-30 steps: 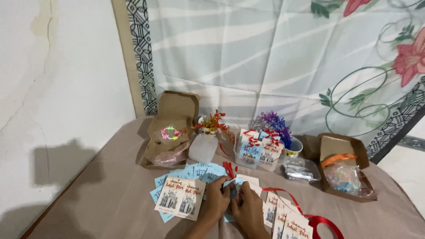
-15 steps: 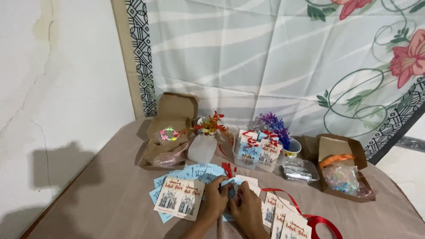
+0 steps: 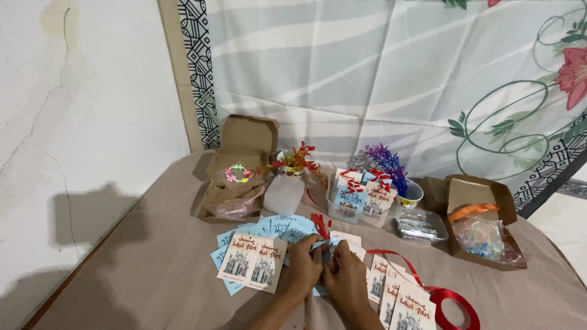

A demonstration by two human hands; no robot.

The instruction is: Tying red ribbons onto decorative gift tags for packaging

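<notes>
While both hands meet at the near edge of the cloth-covered table point(image 3: 122, 269), the left hand point(image 3: 304, 264) and the right hand point(image 3: 346, 278) pinch a small blue card point(image 3: 330, 243) between their fingertips, fingers curled tight around it. A tuft of red ribbon point(image 3: 319, 224) stands up from the card's top edge, just above the thumbs. How exactly the ribbon is fastened is hidden by the fingers.

Around the hands lie fanned blue cards point(image 3: 278, 227) and printed beige cards point(image 3: 252, 263), some touching the left wrist. A loose ribbon spool point(image 3: 454, 307) trails its red strip toward the right hand, crossing more beige cards point(image 3: 408, 304). Further back stand an open cardboard box point(image 3: 239, 166), a clear tub of finished cards point(image 3: 358, 198) and a second box with a plastic bag point(image 3: 484, 235).

The likely trouble, as a judgement: the short ribbon tuft could slip out of the pinch if either thumb loosens, since the grip area is tiny. A sideways sweep of the left forearm could scatter the fanned cards, and a tug on the trailing strip might drag the spool across the beige cards.
</notes>
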